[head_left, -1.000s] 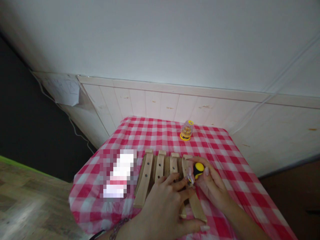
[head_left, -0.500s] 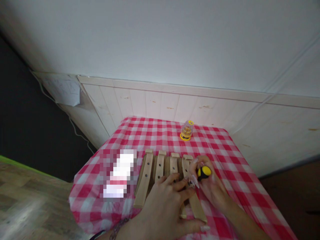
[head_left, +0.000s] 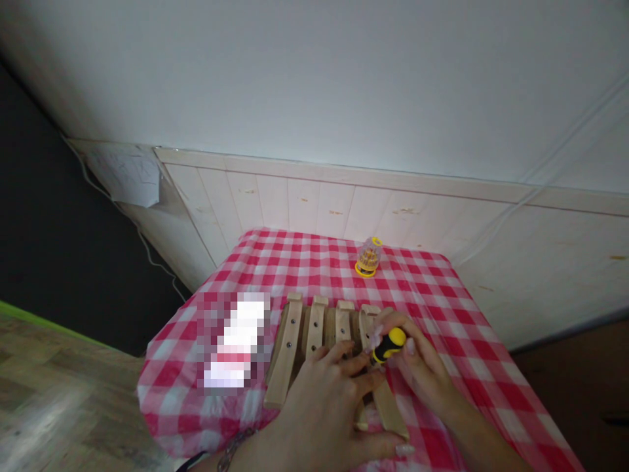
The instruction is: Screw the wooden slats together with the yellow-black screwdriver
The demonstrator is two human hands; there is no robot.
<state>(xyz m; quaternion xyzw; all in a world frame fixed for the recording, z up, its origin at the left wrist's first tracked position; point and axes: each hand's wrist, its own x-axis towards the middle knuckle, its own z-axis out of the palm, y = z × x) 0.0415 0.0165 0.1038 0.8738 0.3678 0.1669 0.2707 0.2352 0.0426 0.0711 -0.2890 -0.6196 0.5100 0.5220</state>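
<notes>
Resting palm down across a slatted wooden piece (head_left: 282, 375), the left hand (head_left: 324, 396) appears in the head view with fingers spread and thumb extended to the right; it is flat on the wood rather than closed around it. The right hand (head_left: 427, 370) grasps a black-and-yellow screwdriver (head_left: 390, 345) by its handle, the tool tilted with its yellow end up and to the right. Its lower end points at the rightmost slat, just beside the left fingertips; the tip is obscured, so contact with a screw cannot be confirmed. The wooden piece lies on the near part of the table, on a red-and-white checked tablecloth (head_left: 304, 252), its slats fixed to a darker backing. Dark screws (head_left: 289, 345) are visible in the slats. To its left, near it, lies a pixelated pale item (head_left: 240, 337), contents unreadable. A clear container with yellow ends (head_left: 368, 257) stands farther off, right of centre, near the panelled wall (head_left: 329, 203).
</notes>
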